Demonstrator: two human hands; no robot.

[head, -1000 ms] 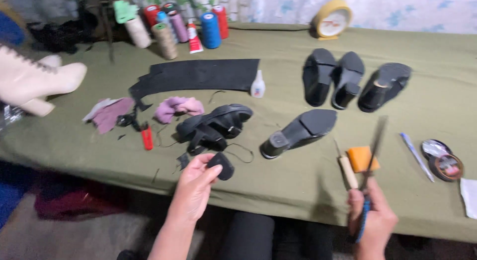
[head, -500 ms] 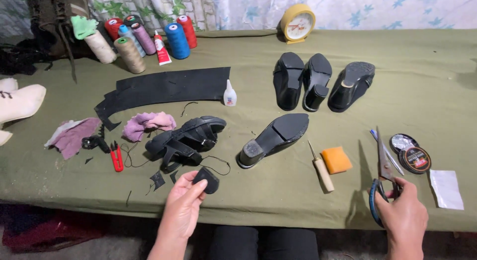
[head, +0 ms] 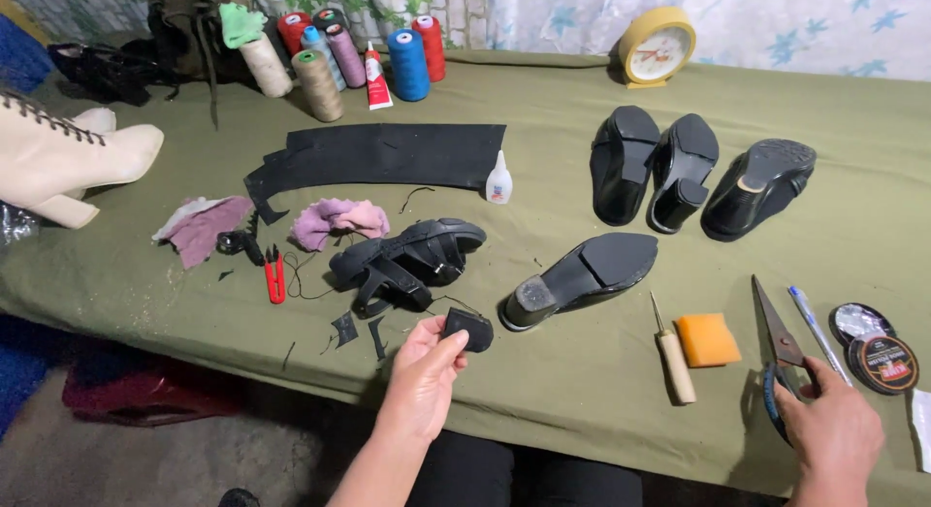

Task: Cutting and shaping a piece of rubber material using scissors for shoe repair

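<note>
— Two things in hand?

— Yes. My left hand (head: 424,371) pinches a small black rubber piece (head: 469,329), thumb and fingers closed on its near edge, lifted just off the desk (head: 543,391) so I can see it. Its long axis runs left to right, free end toward the black heeled shoe (head: 582,279).

— And the right?

— My right hand (head: 832,431) rests curled on the scissors (head: 779,357), which lie flat, blades pointing away from me. Awl (head: 671,352) and orange sponge (head: 707,339) lie just beside.
</note>
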